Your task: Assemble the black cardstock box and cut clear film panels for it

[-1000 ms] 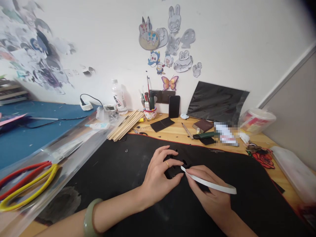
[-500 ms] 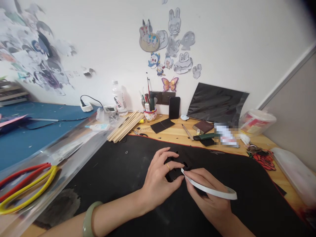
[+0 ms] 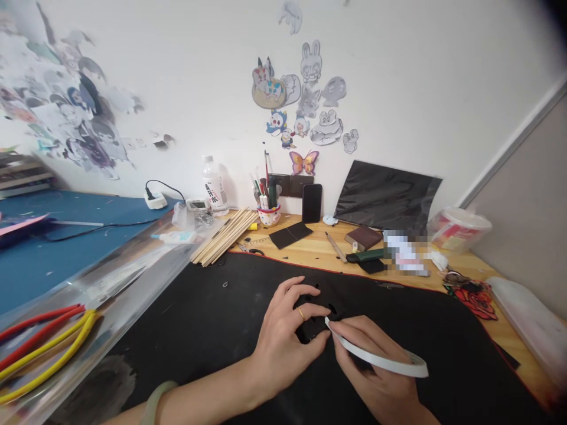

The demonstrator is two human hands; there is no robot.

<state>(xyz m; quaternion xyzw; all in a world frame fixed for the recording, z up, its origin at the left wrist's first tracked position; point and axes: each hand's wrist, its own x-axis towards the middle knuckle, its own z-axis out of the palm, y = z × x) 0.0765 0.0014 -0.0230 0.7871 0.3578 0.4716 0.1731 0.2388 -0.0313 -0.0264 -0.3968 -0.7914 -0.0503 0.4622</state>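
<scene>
My left hand point(image 3: 283, 330), with a gold ring and a green bangle, rests on a small black cut-out sheet point(image 3: 308, 333). Its curved fingers and thumb hold the sheet down on the black mat point(image 3: 190, 342); black on black blurs the sheet's outline. In my right hand point(image 3: 376, 366) is a narrow white strip of tape point(image 3: 381, 361), pinched near its end between thumb and fingers. The strip loops back over the hand. Its white tip touches or nearly touches the sheet beside my left index fingertip; I cannot tell which.
Wooden sticks point(image 3: 225, 236), a pen cup point(image 3: 268, 215), a phone point(image 3: 312, 203) and a bottle point(image 3: 214, 186) stand or lie behind the mat. At left are red and yellow handles point(image 3: 75, 348) on clear plastic. A brown box point(image 3: 363, 238) and a tub point(image 3: 460, 229) sit back right.
The camera view has tipped slightly upward, so the desk and hands sit lower in the picture. Both hands keep nearly the same pose, and the white tape is still pinched.
</scene>
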